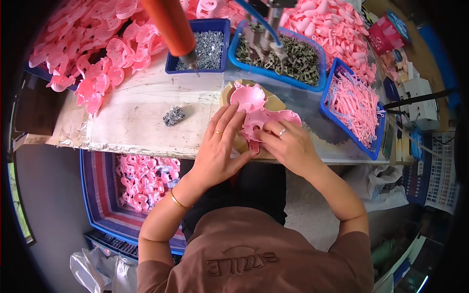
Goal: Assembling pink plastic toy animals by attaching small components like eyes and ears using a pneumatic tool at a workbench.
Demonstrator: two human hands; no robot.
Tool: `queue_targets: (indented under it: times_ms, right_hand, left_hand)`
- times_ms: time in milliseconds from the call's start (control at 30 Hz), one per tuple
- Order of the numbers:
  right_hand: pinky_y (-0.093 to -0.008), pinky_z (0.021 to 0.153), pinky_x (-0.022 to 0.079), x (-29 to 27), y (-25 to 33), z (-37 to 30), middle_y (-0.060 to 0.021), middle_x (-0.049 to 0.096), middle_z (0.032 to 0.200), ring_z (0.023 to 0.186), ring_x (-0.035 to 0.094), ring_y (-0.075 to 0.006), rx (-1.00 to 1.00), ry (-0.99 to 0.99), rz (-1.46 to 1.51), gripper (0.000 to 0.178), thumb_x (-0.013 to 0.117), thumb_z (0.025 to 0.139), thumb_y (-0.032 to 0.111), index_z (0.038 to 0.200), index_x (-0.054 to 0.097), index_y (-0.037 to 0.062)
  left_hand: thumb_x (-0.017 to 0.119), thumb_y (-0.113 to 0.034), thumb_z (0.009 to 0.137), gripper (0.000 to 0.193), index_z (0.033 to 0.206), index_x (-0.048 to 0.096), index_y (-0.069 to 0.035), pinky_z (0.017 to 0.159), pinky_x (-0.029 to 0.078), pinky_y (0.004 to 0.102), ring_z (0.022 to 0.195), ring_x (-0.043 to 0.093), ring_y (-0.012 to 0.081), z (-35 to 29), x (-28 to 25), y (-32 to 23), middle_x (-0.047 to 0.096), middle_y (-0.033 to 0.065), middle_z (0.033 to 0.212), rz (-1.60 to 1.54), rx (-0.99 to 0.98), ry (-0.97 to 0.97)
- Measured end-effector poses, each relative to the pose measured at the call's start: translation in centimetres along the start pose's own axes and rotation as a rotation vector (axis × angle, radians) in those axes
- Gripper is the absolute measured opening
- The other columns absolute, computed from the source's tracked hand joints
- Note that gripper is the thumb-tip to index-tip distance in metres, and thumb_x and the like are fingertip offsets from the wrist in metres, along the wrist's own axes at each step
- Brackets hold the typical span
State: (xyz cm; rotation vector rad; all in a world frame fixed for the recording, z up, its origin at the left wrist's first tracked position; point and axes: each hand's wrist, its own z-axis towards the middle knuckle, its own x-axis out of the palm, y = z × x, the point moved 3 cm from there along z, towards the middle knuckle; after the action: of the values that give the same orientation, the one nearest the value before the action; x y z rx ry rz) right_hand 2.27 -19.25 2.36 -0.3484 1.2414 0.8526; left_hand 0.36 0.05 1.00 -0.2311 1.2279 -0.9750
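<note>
A pink moulded plastic shell [266,116], with a round cup at its far end, lies hollow side up on a tan fixture [276,101] at the table's front edge. My left hand [217,141] holds the shell from the left, fingers long against its side and thumb at its near end. My right hand [293,145] is closed over the shell's near right part, fingers bent and fingertips together. Whatever those fingertips pinch is hidden. A small reddish-pink piece [253,146] shows between the hands at the shell's near end.
An orange power screwdriver [171,24] hangs above the table. Blue trays hold screws [207,46], dark metal clips [298,61] and pink strips [354,105]. Pink shells [97,53] pile up behind. A screw heap [173,115] lies left; a lined crate [100,195] stands below.
</note>
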Motion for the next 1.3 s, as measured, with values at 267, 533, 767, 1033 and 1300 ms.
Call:
queue_targets:
  times_ms: [267, 533, 767, 1033, 1300]
  right_hand:
    - [-0.0407, 0.096, 0.049, -4.6, -0.8, 0.3, -0.0099, 0.058, 0.128, 0.114, 0.058, -0.0307, 0.013, 0.016, 0.014, 0.052, 0.079, 0.075, 0.020, 0.124, 0.064, 0.0080]
    - [-0.0421, 0.100, 0.047, -3.2, -3.5, -0.4, -0.0116, 0.058, 0.130, 0.116, 0.056, -0.0329, 0.159, 0.128, 0.262, 0.064, 0.081, 0.073, 0.023, 0.131, 0.060, 0.0069]
    - [-0.0419, 0.098, 0.047, -1.6, -3.8, -1.0, -0.0100, 0.059, 0.124, 0.112, 0.056, -0.0324, 0.087, 0.031, 0.238, 0.067, 0.084, 0.069, 0.026, 0.131, 0.062, 0.0080]
    - [-0.0402, 0.093, 0.047, -1.3, -4.5, -1.1, -0.0090, 0.058, 0.113, 0.105, 0.056, -0.0292, 0.141, 0.014, 0.277, 0.064, 0.084, 0.070, 0.027, 0.129, 0.065, 0.0115]
    - [-0.0393, 0.091, 0.048, -2.0, -4.7, -0.6, -0.0082, 0.059, 0.110, 0.103, 0.057, -0.0290, 0.163, -0.017, 0.271, 0.054, 0.083, 0.074, 0.025, 0.125, 0.067, 0.0109]
  left_hand:
    - [0.079, -0.022, 0.078, 0.081, 0.146, 0.040, -0.003, 0.116, 0.033, 0.0472, 0.141, 0.033, 0.0396, -0.2, 0.7, 0.2, 0.039, 0.0180, 0.151, 0.027, -0.035, 0.058]
    - [0.080, -0.018, 0.076, 0.081, 0.145, 0.041, -0.003, 0.116, 0.033, 0.0477, 0.142, 0.033, 0.0395, 0.2, 0.7, 0.0, 0.038, 0.0183, 0.151, -0.001, -0.045, 0.048]
    - [0.080, -0.019, 0.075, 0.081, 0.145, 0.042, -0.003, 0.116, 0.033, 0.0479, 0.141, 0.033, 0.0400, 0.3, 0.6, 0.1, 0.038, 0.0186, 0.152, 0.019, -0.028, 0.074]
    - [0.080, -0.019, 0.076, 0.080, 0.145, 0.042, -0.004, 0.116, 0.032, 0.0485, 0.142, 0.032, 0.0407, 0.4, 0.8, 0.1, 0.037, 0.0186, 0.153, 0.047, -0.040, 0.114]
    - [0.081, -0.019, 0.076, 0.080, 0.146, 0.043, -0.006, 0.117, 0.029, 0.0489, 0.144, 0.029, 0.0404, 0.4, 0.7, 0.0, 0.036, 0.0171, 0.155, 0.050, -0.050, 0.142]
